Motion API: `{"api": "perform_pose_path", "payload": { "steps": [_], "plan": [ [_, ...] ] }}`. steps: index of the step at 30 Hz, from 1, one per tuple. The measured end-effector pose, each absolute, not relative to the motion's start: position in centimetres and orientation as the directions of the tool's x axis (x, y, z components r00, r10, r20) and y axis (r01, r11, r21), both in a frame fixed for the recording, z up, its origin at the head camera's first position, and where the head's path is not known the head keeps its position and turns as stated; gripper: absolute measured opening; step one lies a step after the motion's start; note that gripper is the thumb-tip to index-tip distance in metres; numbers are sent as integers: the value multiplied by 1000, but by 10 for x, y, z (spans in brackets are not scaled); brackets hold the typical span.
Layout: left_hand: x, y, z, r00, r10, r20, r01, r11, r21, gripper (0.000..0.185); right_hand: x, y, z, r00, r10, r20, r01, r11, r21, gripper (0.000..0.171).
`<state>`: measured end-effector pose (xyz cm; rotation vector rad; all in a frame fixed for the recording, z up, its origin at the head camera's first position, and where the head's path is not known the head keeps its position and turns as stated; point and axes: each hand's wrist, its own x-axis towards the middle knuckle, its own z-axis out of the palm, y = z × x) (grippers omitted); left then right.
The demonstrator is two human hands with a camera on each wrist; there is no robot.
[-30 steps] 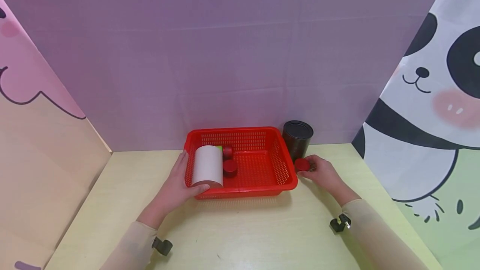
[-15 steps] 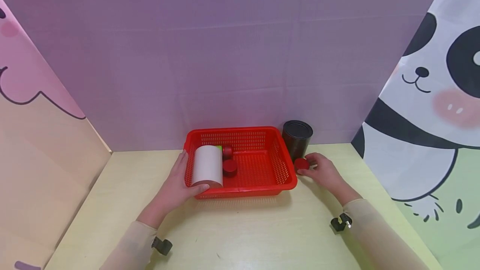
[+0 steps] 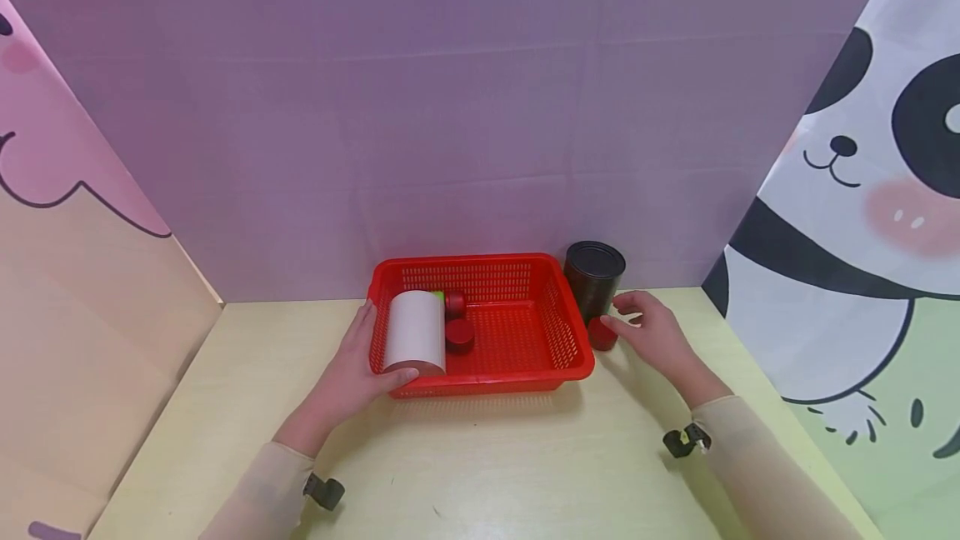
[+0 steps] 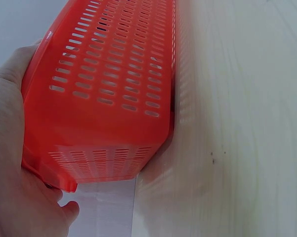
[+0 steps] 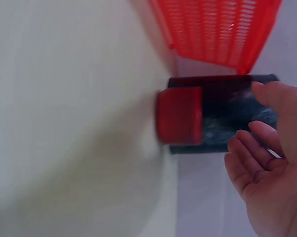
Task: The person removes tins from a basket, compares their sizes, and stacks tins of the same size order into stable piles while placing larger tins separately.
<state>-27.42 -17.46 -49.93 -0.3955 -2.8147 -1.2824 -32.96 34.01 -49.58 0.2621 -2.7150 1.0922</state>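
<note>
**Left hand (image 3: 358, 372) on the red basket (image 3: 487, 385); right hand (image 3: 654, 338) spread beside the short red cylinder (image 3: 602, 335)**

Nearest: beige sleeves (image 3: 258, 494) on the near side of the basket, one to its left and one to its right, each with a small black camera (image 3: 326, 492) at the wrist. The pale wood desk (image 3: 465, 465) runs in front of the basket and carries it.

Left grip: pinching the basket's rim at its near left corner, thumb over the near edge, fingers along the left wall.

In the basket, left end: white cylinder (image 3: 415, 327) lying down, brownish end toward the near wall. Right of it, a round red piece (image 3: 460, 336); beyond that, a red-and-green item (image 3: 454, 304), partly hidden.

Short red cylinder: upright on the desk, just outside the basket's right wall; contact with the wall cannot be told.

Right grip: spread, thumb away from the loosely bent fingers; right wrist view shows it apart from the red cylinder.

Farther: dark lidded canister (image 3: 594, 277), upright by the basket's far right corner.

Behind the basket: purple cloth (image 3: 465, 107). To its right, a panda-print panel (image 3: 847, 232); to its left, a pink and peach one (image 3: 75, 232).
</note>
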Motion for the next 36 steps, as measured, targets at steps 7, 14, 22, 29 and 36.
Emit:
{"api": "perform_pose_path", "payload": {
  "steps": [7, 14, 22, 29, 36],
  "plan": [
    [-274, -174, -499, -968, 218, 123, 236, 636, 735, 138, -327, 322, -470, -925, -96, 367, -328, 689, -646, 29],
    [-275, -174, -499, -970, 216, 112, 226, 631, 742, 139, -327, 297, -446, -914, -169, 368, -383, 656, -650, 30],
    [-276, -175, -500, -970, 216, 116, 230, 637, 736, 139, -334, 260, -420, -924, -276, 264, -382, 632, -675, 29],
    [-278, -175, -501, -969, 215, 123, 235, 637, 734, 138, -347, 226, -411, -899, -378, 220, -427, 647, -632, 29],
    [-277, -175, -501, -968, 218, 126, 238, 625, 744, 137, -359, 197, -405, -853, -504, 133, -477, 651, -590, 34]
  ]
}}
